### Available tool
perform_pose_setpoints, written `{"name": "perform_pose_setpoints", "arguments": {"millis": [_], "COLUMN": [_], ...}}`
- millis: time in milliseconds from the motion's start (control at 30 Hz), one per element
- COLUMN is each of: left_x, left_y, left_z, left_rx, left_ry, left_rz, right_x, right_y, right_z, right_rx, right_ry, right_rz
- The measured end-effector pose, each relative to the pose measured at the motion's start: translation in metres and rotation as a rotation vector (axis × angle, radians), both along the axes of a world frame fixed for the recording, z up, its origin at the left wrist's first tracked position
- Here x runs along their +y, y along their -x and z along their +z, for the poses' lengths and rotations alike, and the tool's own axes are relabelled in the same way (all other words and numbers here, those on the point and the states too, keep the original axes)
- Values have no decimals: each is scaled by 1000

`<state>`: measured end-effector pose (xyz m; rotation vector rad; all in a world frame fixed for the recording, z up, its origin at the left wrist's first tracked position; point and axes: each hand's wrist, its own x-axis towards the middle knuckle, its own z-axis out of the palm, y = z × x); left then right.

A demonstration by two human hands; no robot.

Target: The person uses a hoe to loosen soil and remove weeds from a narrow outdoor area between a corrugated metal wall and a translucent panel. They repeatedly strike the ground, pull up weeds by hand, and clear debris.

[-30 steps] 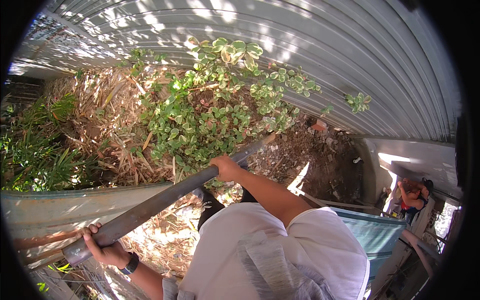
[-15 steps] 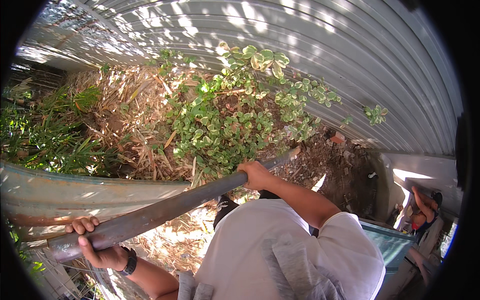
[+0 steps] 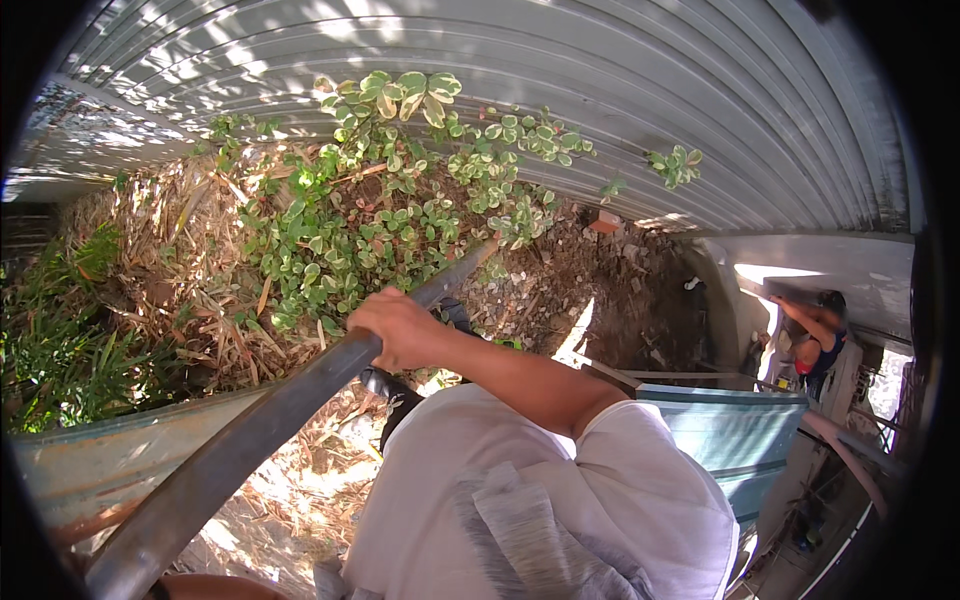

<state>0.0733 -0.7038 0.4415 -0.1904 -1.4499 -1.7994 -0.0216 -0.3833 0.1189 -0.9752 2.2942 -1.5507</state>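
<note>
A long, thick, dark grey pole (image 3: 235, 455) slants across my front from the lower left up toward the right. My right hand (image 3: 395, 328) is closed around its upper part, fingers wrapped over it. The pole's far tip, paler and brownish, reaches the edge of the rubble soil beside the leafy plants (image 3: 370, 235); whether it touches the ground I cannot tell. At the lower left only a strip of my left forearm (image 3: 215, 587) shows, by the pole's near end. My left hand lies outside the picture.
A grey corrugated metal wall (image 3: 640, 90) runs along the far side. Curved metal sheeting (image 3: 130, 445) stands at left, before green bamboo-like foliage (image 3: 90, 350). A brick (image 3: 605, 222) lies in the rubble. At right are a blue-green panel (image 3: 720, 425) and another person (image 3: 820, 340).
The view has swung to the right, so the surroundings sit further left. The pole is more steeply slanted, and my left hand has passed out of view. My right hand keeps its hold.
</note>
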Motion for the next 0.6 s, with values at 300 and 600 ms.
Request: {"name": "perform_pose_setpoints", "arguments": {"millis": [300,600], "left_x": [21,-12], "left_y": [-42,-37], "left_z": [-76,-104], "left_rx": [-241,-513], "left_ry": [-74,74], "left_rz": [48,831], "right_x": [30,-16], "right_y": [4,29], "right_z": [-137,-119], "right_rx": [-58,-519], "right_ry": [-10,-515], "right_rz": [22,400]}}
